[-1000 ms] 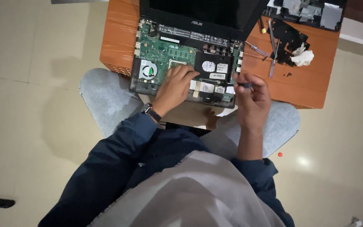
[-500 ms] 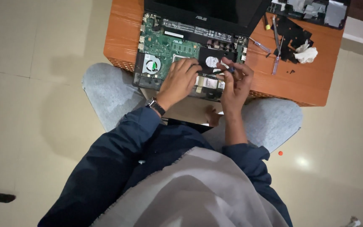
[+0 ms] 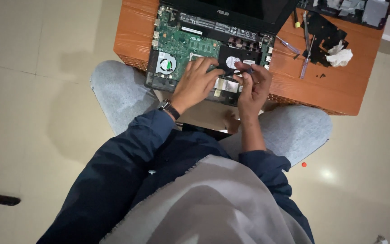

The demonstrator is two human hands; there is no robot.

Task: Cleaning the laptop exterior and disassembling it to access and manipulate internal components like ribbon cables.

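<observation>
Left hand [image 3: 196, 84] spread flat, fingers open, pressing on the opened laptop [image 3: 208, 49] over its green circuit board [image 3: 179, 43], beside the round fan [image 3: 165, 64]. Right hand [image 3: 253, 86] curled, fingertips pinching what looks like a slim tool [image 3: 242, 70] near the black drive [image 3: 231, 61]. Laptop resting on the orange table [image 3: 294, 86]; screwdrivers [image 3: 304, 54] lying well to the right.

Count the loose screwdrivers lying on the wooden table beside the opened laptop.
2, both right of the laptop: a short one by its corner, a longer one beside the black part. The hands may hide others.
</observation>
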